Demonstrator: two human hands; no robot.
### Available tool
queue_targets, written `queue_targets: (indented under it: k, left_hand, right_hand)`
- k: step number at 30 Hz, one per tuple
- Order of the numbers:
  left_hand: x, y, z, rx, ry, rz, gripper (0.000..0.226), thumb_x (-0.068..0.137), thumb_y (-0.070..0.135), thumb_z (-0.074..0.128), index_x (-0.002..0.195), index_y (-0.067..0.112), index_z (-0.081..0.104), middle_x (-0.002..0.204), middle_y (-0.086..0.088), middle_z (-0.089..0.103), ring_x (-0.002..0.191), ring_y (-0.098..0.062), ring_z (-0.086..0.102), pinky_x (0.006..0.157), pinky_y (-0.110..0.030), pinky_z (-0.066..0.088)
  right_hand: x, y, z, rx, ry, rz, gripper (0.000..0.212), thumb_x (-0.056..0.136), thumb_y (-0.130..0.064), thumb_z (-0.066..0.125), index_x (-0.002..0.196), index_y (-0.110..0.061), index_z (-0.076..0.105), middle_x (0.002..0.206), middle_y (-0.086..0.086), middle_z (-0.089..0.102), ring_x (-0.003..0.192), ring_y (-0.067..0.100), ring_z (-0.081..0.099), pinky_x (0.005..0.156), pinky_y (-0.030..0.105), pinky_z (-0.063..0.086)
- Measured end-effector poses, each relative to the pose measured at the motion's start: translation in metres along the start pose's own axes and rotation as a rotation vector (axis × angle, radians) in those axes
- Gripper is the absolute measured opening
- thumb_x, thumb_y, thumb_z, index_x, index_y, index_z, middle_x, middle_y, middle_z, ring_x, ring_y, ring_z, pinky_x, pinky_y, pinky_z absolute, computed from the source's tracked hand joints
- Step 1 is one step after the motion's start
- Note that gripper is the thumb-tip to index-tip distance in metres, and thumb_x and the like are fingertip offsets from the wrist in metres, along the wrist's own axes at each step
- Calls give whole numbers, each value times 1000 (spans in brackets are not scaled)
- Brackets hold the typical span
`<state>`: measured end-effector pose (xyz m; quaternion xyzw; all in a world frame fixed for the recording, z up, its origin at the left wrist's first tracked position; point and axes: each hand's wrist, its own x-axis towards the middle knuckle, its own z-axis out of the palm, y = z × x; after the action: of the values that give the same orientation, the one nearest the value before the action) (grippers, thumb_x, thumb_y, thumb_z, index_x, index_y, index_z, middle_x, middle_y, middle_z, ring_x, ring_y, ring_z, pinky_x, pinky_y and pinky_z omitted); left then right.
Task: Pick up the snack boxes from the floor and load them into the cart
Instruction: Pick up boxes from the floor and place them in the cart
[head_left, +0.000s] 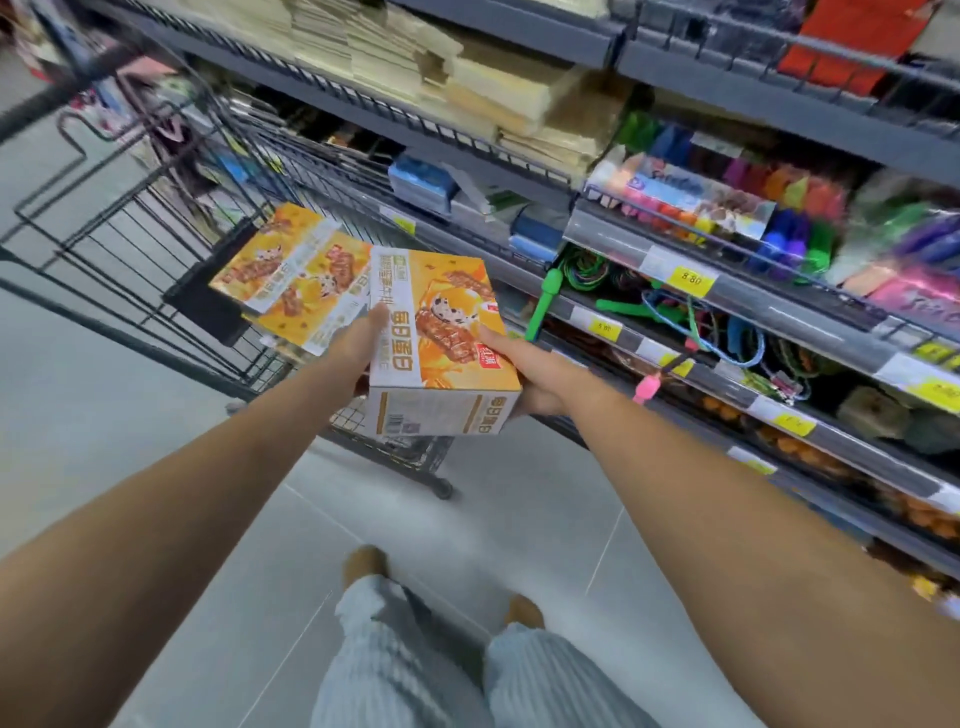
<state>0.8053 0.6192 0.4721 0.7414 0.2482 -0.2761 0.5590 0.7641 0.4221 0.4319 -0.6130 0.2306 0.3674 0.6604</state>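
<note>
Shelves (727, 291) flank cart (156, 244); both hands grip snack box (441, 332) above it.

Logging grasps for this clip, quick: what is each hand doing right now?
Left hand: closed on the left side of the orange snack box.
Right hand: closed on the same box's right side, fingers under it.
</note>
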Motion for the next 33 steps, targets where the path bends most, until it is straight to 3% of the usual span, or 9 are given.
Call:
queue_targets:
  k: [6, 12, 16, 19, 21, 24, 27, 30, 33]
  left_hand:
    - [50, 19, -43, 51, -78, -34, 38, 96, 48, 44, 88, 14, 58, 80, -6, 64, 72, -25, 62, 87, -43, 51]
    - [100, 30, -74, 174, -126, -93, 47, 94, 47, 49, 112, 6, 60, 87, -10, 66, 72, -26, 64, 72, -38, 53]
    - [113, 30, -75, 286, -181, -100, 40, 96, 43, 48, 84, 5, 54, 70, -18, 47, 60, -27, 49, 68, -34, 49]
    - [126, 33, -71, 329, -310, -147, 50, 92, 56, 46, 106, 11, 61, 85, -9, 65, 77, -27, 63, 87, -42, 53]
    - [141, 29, -69, 349, -361, -172, 49, 93, 56, 44, 111, 13, 60, 90, -7, 66, 81, -26, 64, 78, -39, 53]
    - [151, 26, -67, 351, -457, -238, 35, 96, 48, 44, 100, 16, 60, 94, -7, 65, 79, -24, 62, 68, -36, 49]
    - [166, 20, -75, 371, -457, -330, 32, 91, 51, 50, 98, 21, 60, 101, -8, 65, 89, -26, 62, 79, -41, 48]
    - [176, 10, -87, 372, -362, -431, 71, 80, 59, 60, 136, 20, 42, 144, -12, 43, 129, -34, 44, 103, -55, 35]
    - [187, -3, -91, 192, -298, -511, 84, 81, 52, 65, 148, 19, 26, 156, -15, 20, 138, -38, 31, 110, -51, 32]
  right_hand:
    - [29, -16, 37, 112, 8, 59, 42, 90, -61, 46, 103, -23, 57, 95, 7, 67, 89, 26, 62, 89, 45, 46]
    - [67, -18, 82, 277, 73, 153, 34, 88, -52, 57, 107, -23, 56, 110, 13, 66, 112, 34, 57, 106, 57, 34]
    - [86, -1, 98, 364, 235, 94, 37, 87, -56, 55, 105, -24, 59, 97, 11, 69, 100, 29, 62, 104, 54, 41]
    - [92, 9, 103, 435, 312, 85, 32, 89, -55, 53, 102, -27, 60, 98, 9, 69, 96, 26, 63, 98, 50, 46]
    - [96, 13, 103, 481, 357, 89, 34, 88, -55, 55, 106, -26, 61, 104, 10, 70, 99, 26, 65, 97, 51, 47]
    - [105, 13, 106, 511, 412, 122, 43, 86, -57, 58, 113, -24, 61, 107, 12, 70, 104, 29, 65, 97, 56, 46]
    - [121, 6, 112, 516, 435, 167, 52, 85, -58, 58, 121, -20, 58, 111, 14, 70, 105, 30, 64, 95, 54, 48]
    - [138, -6, 118, 526, 466, 222, 59, 79, -58, 66, 122, -18, 57, 109, 14, 70, 104, 31, 64, 98, 56, 46]
    - [161, -9, 114, 544, 488, 265, 58, 71, -56, 74, 115, -20, 58, 109, 13, 69, 104, 33, 64, 99, 56, 44]
